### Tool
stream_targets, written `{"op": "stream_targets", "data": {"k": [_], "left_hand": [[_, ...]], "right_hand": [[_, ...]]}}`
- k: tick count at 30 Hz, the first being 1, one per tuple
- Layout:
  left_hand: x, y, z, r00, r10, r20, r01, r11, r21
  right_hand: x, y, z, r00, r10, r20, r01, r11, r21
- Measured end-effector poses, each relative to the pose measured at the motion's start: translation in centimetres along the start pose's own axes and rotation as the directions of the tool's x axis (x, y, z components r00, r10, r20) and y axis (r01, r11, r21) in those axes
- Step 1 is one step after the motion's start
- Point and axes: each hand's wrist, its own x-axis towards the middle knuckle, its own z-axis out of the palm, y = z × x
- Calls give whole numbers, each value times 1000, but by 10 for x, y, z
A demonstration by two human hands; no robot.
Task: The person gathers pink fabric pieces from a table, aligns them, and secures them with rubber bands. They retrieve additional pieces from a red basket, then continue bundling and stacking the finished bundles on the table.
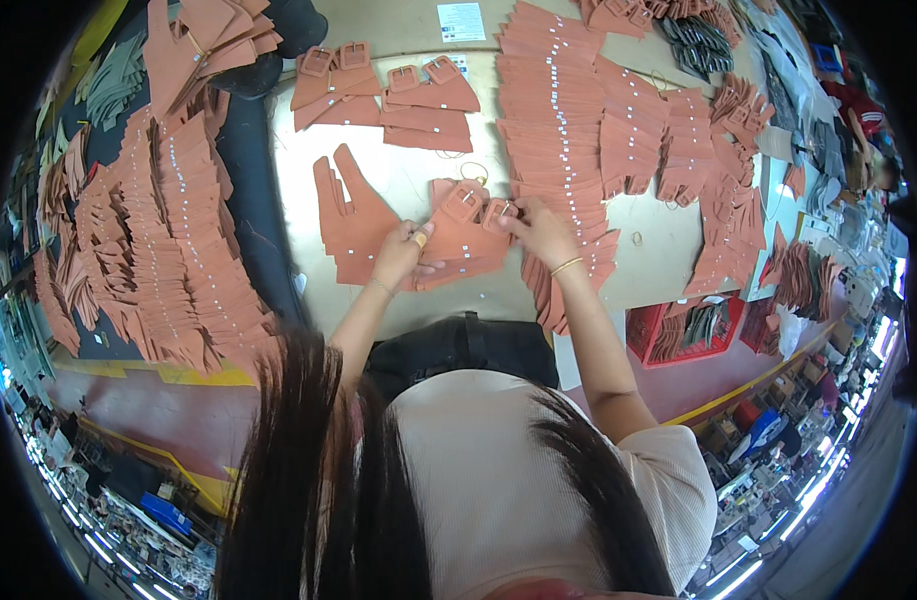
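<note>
In front of me on the pale table lies a terracotta-coloured cut panel [463,247] with two covered square buckles, the left buckle [462,202] and the right buckle [499,215]. My right hand [540,234] pinches the right buckle at its outer edge. Closed on the panel's left edge is my left hand [400,256], its thumb on top with a yellowish covering at the tip. Beside it, flat on the table, rests a forked stack of matching pieces [356,222]. Small white stickers dot the pieces.
Farther back sit two buckled stacks, a left stack [335,90] and a right stack [428,105]. A long overlapping row of pieces [551,110] runs along the right. More rows [168,220] cover the dark surface at left. A red crate [684,332] stands low at right.
</note>
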Motion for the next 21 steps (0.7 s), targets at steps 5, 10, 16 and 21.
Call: {"op": "stream_targets", "data": {"k": [5,10,16,21], "left_hand": [[2,-1,3,998,51,-44,-50,998,33],[-2,-1,5,994,71,-81,-70,997,13],[-8,-5,8,992,123,1,-123,990,69],[-3,-7,3,989,144,16,-144,989,13]], "right_hand": [[-10,2,26,936,-202,-289,192,979,-63],[12,-11,18,968,-167,-188,161,986,-47],[30,-13,16,984,-66,-165,98,976,192],[41,-8,16,909,-334,-250,328,942,-66]]}}
